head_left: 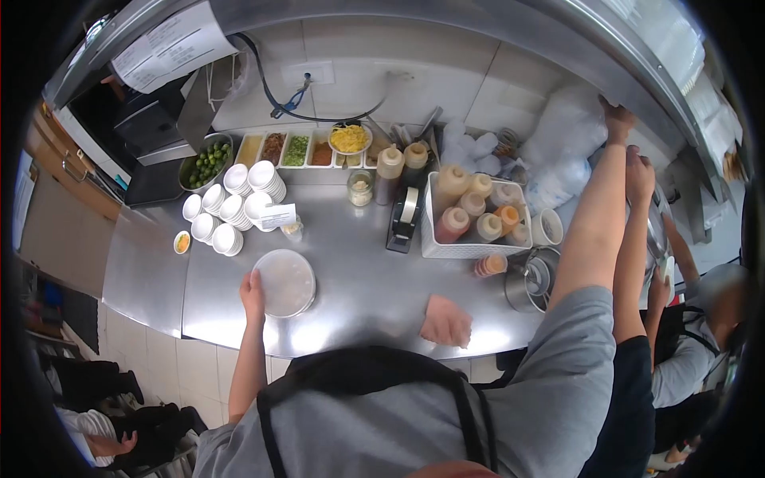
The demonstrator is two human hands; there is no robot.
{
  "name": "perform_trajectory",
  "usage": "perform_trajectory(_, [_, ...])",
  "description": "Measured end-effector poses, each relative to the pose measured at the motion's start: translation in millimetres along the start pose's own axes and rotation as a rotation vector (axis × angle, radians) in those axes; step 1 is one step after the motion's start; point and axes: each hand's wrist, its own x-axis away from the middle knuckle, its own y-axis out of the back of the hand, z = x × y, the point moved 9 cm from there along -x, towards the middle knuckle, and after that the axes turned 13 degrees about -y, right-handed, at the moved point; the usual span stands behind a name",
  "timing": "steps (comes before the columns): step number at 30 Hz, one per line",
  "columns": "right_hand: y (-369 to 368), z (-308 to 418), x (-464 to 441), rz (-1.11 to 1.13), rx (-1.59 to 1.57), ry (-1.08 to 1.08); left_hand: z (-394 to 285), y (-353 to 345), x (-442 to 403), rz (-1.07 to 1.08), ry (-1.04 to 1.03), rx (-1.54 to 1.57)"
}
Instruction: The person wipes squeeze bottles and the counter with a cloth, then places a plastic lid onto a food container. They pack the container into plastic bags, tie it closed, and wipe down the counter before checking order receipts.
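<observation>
While left hand (252, 295) holds tub (285, 283), limes (209, 166) fill bowl (184, 177)

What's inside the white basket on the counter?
Squeeze bottles stand packed in the white basket, some pale, others red or orange. Its floor and the bottles' lower parts are hidden from view.

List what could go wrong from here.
The right hand reaches up right beside a co-worker's hand; the arms might knock each other. The left hand has the round tub only at one side, so it could tip if lifted. The pink cloth lies near the counter's front edge and may get brushed off.
</observation>
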Motion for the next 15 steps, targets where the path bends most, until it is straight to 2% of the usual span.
perform_trajectory(2, [15,31,14,-0.086,-0.027,0.160,0,2,0,-0.008,-0.036,-0.011])
perform_trajectory(4, [75,117,60,-0.200,-0.034,0.439,4,2,-2,-0.003,-0.031,-0.013])
perform_trajectory(6, [72,157,99,-0.068,0.216,0.498,9,3,-1,0.001,-0.021,-0.022])
perform_trajectory(8, [120,214,167,0.041,-0.037,0.586,12,4,-4,0.009,-0.041,-0.081])
perform_trajectory(10, [195,256,237,0.079,-0.385,0.609,31,9,-6,-0.075,-0.050,-0.052])
perform_trajectory(12, [228,271,277,0.244,-0.657,0.538,23,8,-4,-0.051,-0.030,0.025])
perform_trajectory(13, [241,275,295,0.264,-0.676,0.537,20,10,-2,-0.081,-0.015,0.008])
perform_trajectory(14, [236,269,302,0.427,-0.742,0.335,17,12,-2,-0.111,-0.004,-0.009])
perform_trajectory(15, [231,263,313,0.588,-0.796,0.128,-3,18,-3,-0.145,-0.176,-0.107])
